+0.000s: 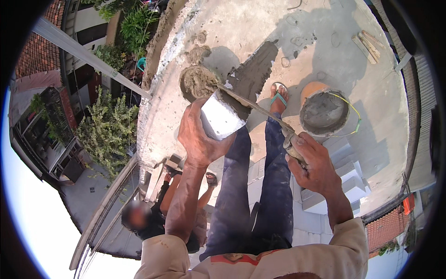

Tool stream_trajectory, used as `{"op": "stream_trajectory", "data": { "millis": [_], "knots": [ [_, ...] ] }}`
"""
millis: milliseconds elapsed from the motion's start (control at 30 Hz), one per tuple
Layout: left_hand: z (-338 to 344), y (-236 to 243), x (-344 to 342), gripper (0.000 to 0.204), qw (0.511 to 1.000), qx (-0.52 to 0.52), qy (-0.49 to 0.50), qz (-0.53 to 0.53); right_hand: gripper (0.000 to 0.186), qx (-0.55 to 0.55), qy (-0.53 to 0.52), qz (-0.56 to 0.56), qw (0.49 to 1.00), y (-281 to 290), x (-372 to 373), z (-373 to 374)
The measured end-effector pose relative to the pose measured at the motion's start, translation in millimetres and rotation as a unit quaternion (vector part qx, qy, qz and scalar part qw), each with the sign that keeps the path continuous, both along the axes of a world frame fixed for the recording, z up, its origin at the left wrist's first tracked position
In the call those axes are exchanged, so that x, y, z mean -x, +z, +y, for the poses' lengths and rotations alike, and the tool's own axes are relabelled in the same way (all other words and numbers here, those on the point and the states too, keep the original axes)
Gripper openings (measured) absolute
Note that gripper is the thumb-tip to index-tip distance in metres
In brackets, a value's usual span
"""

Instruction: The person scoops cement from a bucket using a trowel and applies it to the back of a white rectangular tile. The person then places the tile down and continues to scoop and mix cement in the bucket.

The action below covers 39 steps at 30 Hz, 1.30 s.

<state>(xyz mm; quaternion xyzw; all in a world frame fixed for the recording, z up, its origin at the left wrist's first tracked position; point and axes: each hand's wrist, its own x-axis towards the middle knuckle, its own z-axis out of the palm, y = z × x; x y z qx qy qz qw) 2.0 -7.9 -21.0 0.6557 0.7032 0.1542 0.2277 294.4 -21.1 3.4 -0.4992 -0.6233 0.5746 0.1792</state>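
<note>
The left hand (204, 138) gripped the white rectangular block (220, 118) above the pale concrete floor (232, 28) while the right hand (311, 160) clasped the long metal trowel (260, 109), which (kept shallow, ideally) needed even pressure across the block's grey mortar (236, 106).

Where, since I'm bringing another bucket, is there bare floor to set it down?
Bare concrete lies between the bucket and the slab's edge on the right; a sunlit patch lies beyond the mortar strip. It's crowded around the left hand, with its white block and the heaped mortar, and below the bucket, where white blocks sit.
</note>
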Motion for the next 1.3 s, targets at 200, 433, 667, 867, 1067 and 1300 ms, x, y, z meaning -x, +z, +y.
{"op": "stream_trajectory", "data": {
  "millis": [200, 433, 667, 867, 1067, 1300],
  "knots": [
    [15.4, 2.0, -11.4, 0.090, 1.000, 0.016, 0.006, 0.018, 0.029, -0.058, -0.059, -0.006, 0.997, -16.2, 20.0, -14.9],
    [37.9, 1.8, -33.2, 0.101, 0.996, 0.033, -0.056, 0.059, 0.023, -0.015, -0.219, -0.057, 0.974, -16.9, -27.9, -100.8],
    [36.0, 15.5, -69.3, 0.101, 0.987, 0.063, -0.095, 0.116, 0.027, 0.255, -0.261, -0.302, 0.881, -142.6, -124.2, -186.3],
    [-9.3, 6.2, -39.0, 0.099, 0.984, 0.106, -0.036, 0.140, 0.037, 0.269, -0.234, -0.422, 0.833, -258.4, -139.3, -169.6],
    [-39.4, -21.4, -6.1, 0.096, 0.999, 0.002, 0.045, -0.021, 0.036, 0.288, -0.182, -0.399, 0.851, -278.4, -111.6, -171.3],
    [-23.9, -34.4, -8.7, 0.091, 0.996, -0.038, 0.048, 0.059, 0.034, 0.269, -0.287, -0.209, 0.895, -301.6, -156.4, -232.6]
  ]
}}
